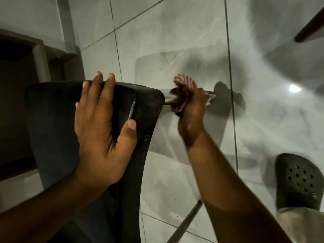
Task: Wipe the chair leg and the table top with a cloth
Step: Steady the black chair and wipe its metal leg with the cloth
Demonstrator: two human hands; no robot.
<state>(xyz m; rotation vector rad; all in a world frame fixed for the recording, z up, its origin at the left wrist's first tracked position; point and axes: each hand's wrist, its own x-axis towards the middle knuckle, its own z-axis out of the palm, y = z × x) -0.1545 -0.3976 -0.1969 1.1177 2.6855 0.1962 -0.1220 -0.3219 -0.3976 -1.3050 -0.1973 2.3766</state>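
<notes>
The left hand point(101, 127) is lying flat on the black chair point(57, 123), fingers spread and thumb out to the side. Just right of the seat edge, the right hand point(190, 113) is gripping a red-and-white striped cloth point(185, 84), its fingers curling the cloth around the metal chair leg point(169, 99). A dark clog point(299, 181) is standing on the tiled floor point(175, 41) at the far right.

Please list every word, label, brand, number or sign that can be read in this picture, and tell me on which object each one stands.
There are none to read.
Black chair: no label or brand shows.
Red and white striped cloth in the right hand: stripes only, no text.
Dark clog: only round holes, no logo visible.
Tiled floor: plain, no markings.
</notes>
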